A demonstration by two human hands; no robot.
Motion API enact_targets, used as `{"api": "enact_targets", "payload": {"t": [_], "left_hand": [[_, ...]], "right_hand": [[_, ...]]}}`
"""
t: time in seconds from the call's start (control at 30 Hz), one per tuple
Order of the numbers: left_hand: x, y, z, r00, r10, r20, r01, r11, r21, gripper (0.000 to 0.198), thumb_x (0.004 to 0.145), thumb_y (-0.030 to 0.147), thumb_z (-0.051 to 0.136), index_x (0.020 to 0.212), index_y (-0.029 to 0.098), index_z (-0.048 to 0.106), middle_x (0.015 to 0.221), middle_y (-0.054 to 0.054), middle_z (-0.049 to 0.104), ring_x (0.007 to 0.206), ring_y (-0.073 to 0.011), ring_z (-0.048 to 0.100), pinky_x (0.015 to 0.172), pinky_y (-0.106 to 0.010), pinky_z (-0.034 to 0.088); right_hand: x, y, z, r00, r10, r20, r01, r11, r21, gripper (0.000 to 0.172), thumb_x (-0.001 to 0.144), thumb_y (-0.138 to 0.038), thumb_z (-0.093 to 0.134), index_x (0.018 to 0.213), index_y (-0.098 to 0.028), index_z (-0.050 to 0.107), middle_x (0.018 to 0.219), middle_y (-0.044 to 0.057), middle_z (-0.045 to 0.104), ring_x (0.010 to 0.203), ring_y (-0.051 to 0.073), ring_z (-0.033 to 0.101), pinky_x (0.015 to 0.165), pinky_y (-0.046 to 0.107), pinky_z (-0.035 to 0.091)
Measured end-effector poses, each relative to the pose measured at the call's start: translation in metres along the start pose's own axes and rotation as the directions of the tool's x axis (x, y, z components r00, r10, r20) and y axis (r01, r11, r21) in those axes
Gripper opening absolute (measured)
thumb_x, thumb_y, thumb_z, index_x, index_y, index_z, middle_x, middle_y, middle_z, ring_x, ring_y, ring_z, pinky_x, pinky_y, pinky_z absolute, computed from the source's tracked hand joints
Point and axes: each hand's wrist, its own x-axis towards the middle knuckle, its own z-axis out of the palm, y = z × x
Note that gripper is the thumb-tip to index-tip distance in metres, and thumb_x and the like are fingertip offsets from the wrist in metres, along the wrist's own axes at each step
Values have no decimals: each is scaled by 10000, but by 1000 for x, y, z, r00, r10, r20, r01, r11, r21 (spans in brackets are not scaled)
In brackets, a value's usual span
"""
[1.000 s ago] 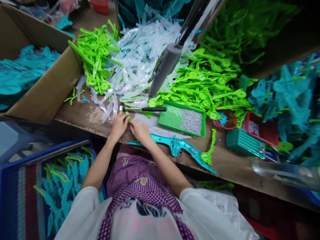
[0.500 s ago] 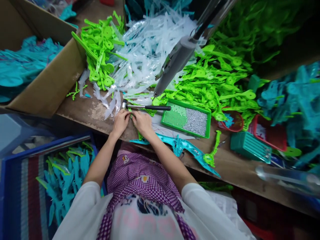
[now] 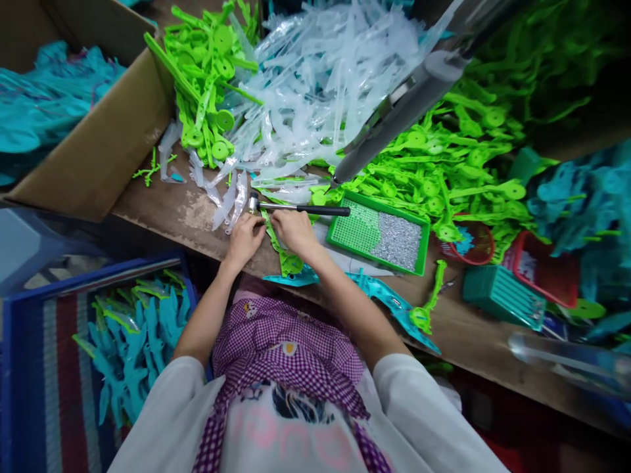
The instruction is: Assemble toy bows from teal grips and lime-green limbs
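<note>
My left hand (image 3: pixel 245 240) is at the table's front edge, fingers curled and thumb near the index finger. Anything small between those fingertips is too fine to make out. Just to its right, my right hand (image 3: pixel 294 231) has its fingertips closed on the upper end of a lime-green plastic part (image 3: pixel 282 257) with a round end. Behind both hands lies a hammer (image 3: pixel 315 209) with a black handle and metal head. A long turquoise plastic piece (image 3: pixel 387 297) runs along the table edge, partly behind my right forearm.
A green tray (image 3: pixel 421 253) holds small silvery pieces. Heaps of clear parts (image 3: pixel 315 85) and lime-green parts (image 3: pixel 419 154) fill the back. A grey power screwdriver (image 3: pixel 394 121) hangs above. A cardboard box (image 3: pixel 113 131) and a blue crate (image 3: pixel 29 302) stand left; red and teal baskets (image 3: pixel 503 295) right.
My hands have moved slightly apart, uncovering more of the lime-green part between them. The whole view has shifted a little, and the hanging screwdriver appears farther right.
</note>
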Motion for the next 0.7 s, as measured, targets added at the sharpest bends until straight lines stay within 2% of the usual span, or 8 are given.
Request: {"api": "enact_targets", "payload": {"t": [0.13,0.27,0.4,0.53,0.7], "left_hand": [[-2,3,0,1000,-7,-25,7,1000,15,131,860,155,623,976,171,683,940,-66,661,920,-197,634,860,-337,524],[-3,2,2,999,0,-38,0,1000,15,133,870,167,611,984,171,679,952,-69,654,930,-201,629,846,-335,527],[-3,-1,4,999,5,-37,-5,1000,8,268,860,153,616,1127,159,639,969,-78,644,934,-213,625,849,-355,527],[-3,-4,5,999,17,-49,-18,1000,-4,416,840,133,633,1251,130,571,947,-77,632,925,-223,625,857,-377,525],[-2,-7,7,999,21,-47,-21,1000,-14,293,835,138,645,1126,165,618,948,-70,634,923,-214,623,842,-361,526]], "right_hand": [[6,2,6,1000,26,0,-26,998,61,329,994,-280,367,1139,-165,638,1060,128,726,979,245,655,829,326,406],[11,8,14,997,51,-63,-39,983,181,260,939,-295,488,1053,-187,696,1049,81,741,986,216,666,802,281,428],[11,9,9,990,133,-54,-119,970,210,258,896,-322,532,1038,-220,721,1007,56,755,963,220,680,783,280,447],[18,4,-4,995,101,7,-101,987,124,257,875,-312,527,1018,-238,728,1027,58,752,988,240,682,793,294,467],[41,-5,-26,979,35,199,-26,999,-46,256,798,-231,604,1004,-166,741,1052,126,742,1023,267,679,811,297,497]]}}
